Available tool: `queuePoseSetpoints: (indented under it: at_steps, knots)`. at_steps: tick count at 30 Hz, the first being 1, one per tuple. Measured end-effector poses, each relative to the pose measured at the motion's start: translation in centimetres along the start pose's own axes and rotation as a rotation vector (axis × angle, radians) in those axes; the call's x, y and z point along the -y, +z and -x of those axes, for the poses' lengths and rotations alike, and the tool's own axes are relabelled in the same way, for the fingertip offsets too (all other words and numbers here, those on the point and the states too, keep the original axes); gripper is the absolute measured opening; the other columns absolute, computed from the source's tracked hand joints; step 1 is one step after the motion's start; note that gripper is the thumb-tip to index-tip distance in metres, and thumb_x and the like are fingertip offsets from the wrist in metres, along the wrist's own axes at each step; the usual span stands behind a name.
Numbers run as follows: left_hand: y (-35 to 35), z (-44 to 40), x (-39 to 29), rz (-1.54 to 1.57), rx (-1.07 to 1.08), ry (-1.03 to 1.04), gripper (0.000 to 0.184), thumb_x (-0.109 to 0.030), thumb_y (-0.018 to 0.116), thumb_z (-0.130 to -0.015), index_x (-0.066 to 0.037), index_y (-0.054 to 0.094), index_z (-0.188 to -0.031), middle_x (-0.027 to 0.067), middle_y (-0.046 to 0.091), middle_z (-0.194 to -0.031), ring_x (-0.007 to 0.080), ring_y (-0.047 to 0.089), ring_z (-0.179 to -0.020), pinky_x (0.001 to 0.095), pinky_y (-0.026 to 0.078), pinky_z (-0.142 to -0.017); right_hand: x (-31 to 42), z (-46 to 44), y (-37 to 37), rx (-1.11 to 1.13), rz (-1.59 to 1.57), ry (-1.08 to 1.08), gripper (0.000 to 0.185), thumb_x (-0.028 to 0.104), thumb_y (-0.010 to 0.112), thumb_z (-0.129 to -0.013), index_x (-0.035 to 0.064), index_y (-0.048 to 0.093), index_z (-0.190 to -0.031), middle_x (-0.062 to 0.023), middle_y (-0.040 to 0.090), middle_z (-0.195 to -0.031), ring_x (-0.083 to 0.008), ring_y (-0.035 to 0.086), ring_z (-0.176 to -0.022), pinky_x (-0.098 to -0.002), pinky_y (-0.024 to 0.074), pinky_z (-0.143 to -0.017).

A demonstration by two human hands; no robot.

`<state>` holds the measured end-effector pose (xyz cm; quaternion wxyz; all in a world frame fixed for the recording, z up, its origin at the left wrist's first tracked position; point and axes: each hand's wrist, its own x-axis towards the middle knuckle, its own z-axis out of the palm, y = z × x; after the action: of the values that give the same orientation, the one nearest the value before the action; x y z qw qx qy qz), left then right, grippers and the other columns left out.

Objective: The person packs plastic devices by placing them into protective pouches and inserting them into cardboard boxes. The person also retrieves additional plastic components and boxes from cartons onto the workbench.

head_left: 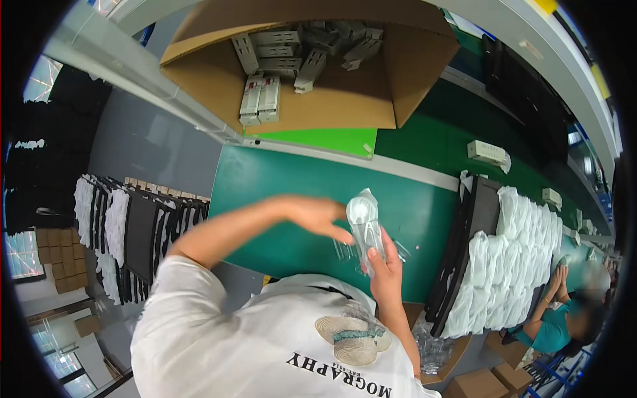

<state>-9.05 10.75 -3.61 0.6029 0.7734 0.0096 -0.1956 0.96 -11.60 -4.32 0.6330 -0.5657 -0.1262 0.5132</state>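
Note:
My right hand (386, 264) is closed around a clear plastic-wrapped item (363, 222) with a round white end, held upright over the green table (292, 179). Just left of the item is my left hand (322, 215), slightly blurred, its thumb apart from the other fingers. Its fingertips come close to the item's left edge; whether they touch it I cannot tell. Thin clear or metallic pieces (344, 251) show on the table beneath my hands.
An open cardboard box (332, 109) with several white parts stands beyond the table. Stacked dark panels with white wrapping (488, 265) stand at the right, near a white block (486, 152). A co-worker in a teal top (552, 328) is at the far right. More panels (142, 219) are at left.

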Motion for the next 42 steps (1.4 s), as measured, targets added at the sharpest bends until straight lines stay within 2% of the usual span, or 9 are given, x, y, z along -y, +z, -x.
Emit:
queuePoseSetpoints:
  at_steps: [4,7,12,16,19,21,24,32,42]
  knots:
    - [-15.2,1.1,3.8,-0.56,-0.291,-0.313,0.067,-0.031,0.068,-0.081,-0.004,0.042,-0.137,0.0205,0.047,-0.135,0.0356,0.046,-0.123,0.0411,0.036,-0.105,0.5,-3.0,-1.7,-0.123,-0.157,0.006,0.053,0.016,0.059,-0.09,0.0027,0.04,-0.138,-0.0076,0.059,-0.109,-0.0093,0.053,-0.074,-0.0221,0.0416,-0.056]
    - [-23.7,-0.2,8.4,-1.771,-0.815,-0.343,0.047,-0.02,0.058,-0.084,-0.016,0.051,-0.13,0.0097,0.041,-0.144,0.0314,0.03,-0.137,0.0511,0.027,-0.111,0.8,-4.4,-3.2,-0.177,-0.215,0.024,0.053,0.016,0.059,-0.09,0.0027,0.041,-0.138,-0.0089,0.06,-0.103,-0.0097,0.053,-0.07,-0.0221,0.0406,-0.054]
    - [-29.5,-1.8,12.7,-1.859,-0.541,-0.299,0.048,-0.02,0.056,-0.084,-0.02,0.05,-0.132,0.005,0.038,-0.146,0.0276,0.024,-0.14,0.0552,0.024,-0.111,0.8,-5.2,-4.0,-0.274,-0.261,0.039,0.051,0.016,0.059,-0.09,0.002,0.042,-0.136,-0.0104,0.061,-0.093,-0.0101,0.052,-0.064,-0.0215,0.0393,-0.051]
    - [-27.6,-2.6,12.2,-1.662,-0.486,-0.218,0.053,-0.026,0.057,-0.087,-0.016,0.044,-0.137,0.0093,0.042,-0.143,0.0296,0.031,-0.136,0.0506,0.028,-0.11,0.6,-5.0,-4.7,-0.268,-0.268,0.026,0.051,0.017,0.06,-0.089,0.0014,0.043,-0.135,-0.0102,0.061,-0.095,-0.0097,0.052,-0.065,-0.0209,0.0387,-0.051]
    - [-20.2,-3.7,6.4,-0.746,-0.553,-0.441,0.054,-0.036,0.059,-0.088,-0.01,0.046,-0.135,0.013,0.05,-0.134,0.0321,0.046,-0.125,0.0447,0.035,-0.105,1.0,-4.9,-4.6,-0.275,-0.207,-0.012,0.052,0.018,0.06,-0.089,0.001,0.042,-0.135,-0.01,0.061,-0.097,-0.0094,0.052,-0.065,-0.0207,0.0385,-0.05]
    - [-15.5,-4.0,6.5,-0.25,-0.819,0.005,0.063,-0.044,0.058,-0.09,-0.005,0.042,-0.136,0.0179,0.055,-0.127,0.0304,0.052,-0.118,0.0354,0.04,-0.1,1.5,-4.1,-4.5,-0.291,-0.172,-0.024,0.053,0.019,0.06,-0.089,0.0008,0.042,-0.135,-0.0099,0.061,-0.097,-0.0093,0.053,-0.065,-0.0206,0.0384,-0.05]
    - [-8.0,-3.2,2.2,0.074,-0.858,0.075,0.06,-0.043,0.054,-0.093,-0.002,0.043,-0.135,0.0171,0.057,-0.123,0.0251,0.054,-0.113,0.0346,0.041,-0.097,2.7,-3.2,-4.8,-0.261,-0.118,-0.138,0.057,0.022,0.062,-0.088,-0.0003,0.04,-0.136,-0.0097,0.061,-0.101,-0.009,0.053,-0.067,-0.0204,0.0385,-0.05]
    - [5.5,-1.7,-2.7,0.336,-0.43,-0.124,0.053,-0.044,0.046,-0.097,-0.001,0.051,-0.128,0.0096,0.064,-0.11,0.0168,0.06,-0.096,0.0299,0.048,-0.084,8.0,1.2,-6.5,-0.086,0.17,-0.49,0.063,0.025,0.061,-0.089,-0.0039,0.035,-0.138,-0.0142,0.057,-0.119,-0.0194,0.061,-0.087,-0.0315,0.0506,-0.075]
    - [15.7,-2.3,-3.1,0.994,-0.185,-0.242,0.052,-0.048,0.041,-0.098,-0.003,0.06,-0.117,0.0083,0.065,-0.102,0.016,0.063,-0.087,0.0297,0.052,-0.075,7.0,6.1,-6.0,0.164,0.342,-0.558,0.053,0.017,0.057,-0.091,-0.0039,0.04,-0.136,-0.013,0.049,-0.131,-0.0213,0.049,-0.118,-0.0321,0.0367,-0.1]
